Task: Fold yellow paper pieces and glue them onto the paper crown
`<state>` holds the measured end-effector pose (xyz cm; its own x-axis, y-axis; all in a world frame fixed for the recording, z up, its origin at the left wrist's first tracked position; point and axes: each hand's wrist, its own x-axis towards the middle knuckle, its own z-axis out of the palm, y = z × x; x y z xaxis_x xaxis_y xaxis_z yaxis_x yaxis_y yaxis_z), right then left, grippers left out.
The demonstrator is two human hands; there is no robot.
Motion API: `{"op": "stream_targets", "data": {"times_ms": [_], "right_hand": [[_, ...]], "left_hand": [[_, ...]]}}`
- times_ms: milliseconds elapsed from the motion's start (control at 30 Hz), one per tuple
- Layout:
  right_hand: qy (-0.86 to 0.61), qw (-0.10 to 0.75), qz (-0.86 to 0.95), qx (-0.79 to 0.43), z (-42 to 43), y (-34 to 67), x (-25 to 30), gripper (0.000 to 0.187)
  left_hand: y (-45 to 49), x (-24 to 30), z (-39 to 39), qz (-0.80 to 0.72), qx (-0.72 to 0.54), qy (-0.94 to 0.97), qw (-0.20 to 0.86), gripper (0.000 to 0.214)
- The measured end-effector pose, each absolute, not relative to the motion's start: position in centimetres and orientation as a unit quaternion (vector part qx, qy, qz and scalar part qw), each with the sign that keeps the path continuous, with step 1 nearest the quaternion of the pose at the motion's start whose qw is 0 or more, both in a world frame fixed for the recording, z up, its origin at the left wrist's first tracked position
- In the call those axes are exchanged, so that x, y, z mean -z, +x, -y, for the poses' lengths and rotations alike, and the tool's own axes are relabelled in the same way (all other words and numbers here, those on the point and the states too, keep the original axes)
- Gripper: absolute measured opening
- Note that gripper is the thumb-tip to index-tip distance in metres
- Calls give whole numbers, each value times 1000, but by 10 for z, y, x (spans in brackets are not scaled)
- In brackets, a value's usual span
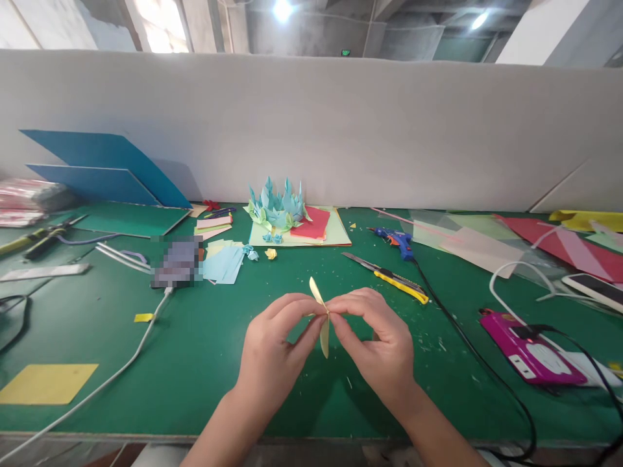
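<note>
Both hands work close together over the green table (195, 363), on the near side of the yellow utility knife (400, 283) and a little to its left. The left hand (272, 353) and the right hand (377, 344) meet at their fingertips. Each grip is clamped, thumb against forefinger, on the waist of a pale yellow paper piece (324, 337). The piece is held in the air clear of the table, with one narrow petal-shaped lobe pointing up and one hanging down from the pinch.

Beyond the knife lies a blue glue gun (398, 241), its black cable (467, 340) running past the knife's right end toward the near edge. Left of the knife and farther back stands a blue-green paper crown (277, 209) on stacked coloured sheets. Well to the knife's right rests a pink device (528, 353).

The paper looks thin and the hold covers only its narrow middle. A twist or pull between the two grips could tear it there, or flatten the curve of the lobes. If either grip slackens, the piece would likely drop among the small scraps scattered near the knife. The knife's blade looks extended, its tip pointing left, so a right hand sweeping sideways risks brushing it. A forearm could also snag the black cable.
</note>
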<state>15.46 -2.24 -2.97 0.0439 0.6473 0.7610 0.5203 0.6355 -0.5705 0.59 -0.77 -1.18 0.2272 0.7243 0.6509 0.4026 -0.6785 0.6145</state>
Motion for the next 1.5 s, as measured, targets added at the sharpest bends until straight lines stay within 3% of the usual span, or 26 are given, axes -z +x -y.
{"op": "stream_targets", "data": {"times_ms": [333,533,800,967,1200,1500], "right_hand": [[-421,593,686,-34,24,152,25,14],[-422,611,661,-107,24,151,26,13],[-410,616,648,-181,27,154,26,14],[-409,616,645,-193,27,153,25,5],[-465,610,602,-220,24,152,26,7],[-452,607,601,-256,24,152,27,9]], "left_hand": [[8,12,8,-371,-498,762,182,13],[9,15,9,-400,-496,738,222,7],[11,16,9,-411,-494,754,136,10],[11,15,10,-400,-477,757,199,10],[12,15,10,-466,-470,713,230,12],[14,15,10,-442,-475,662,376,13]]}}
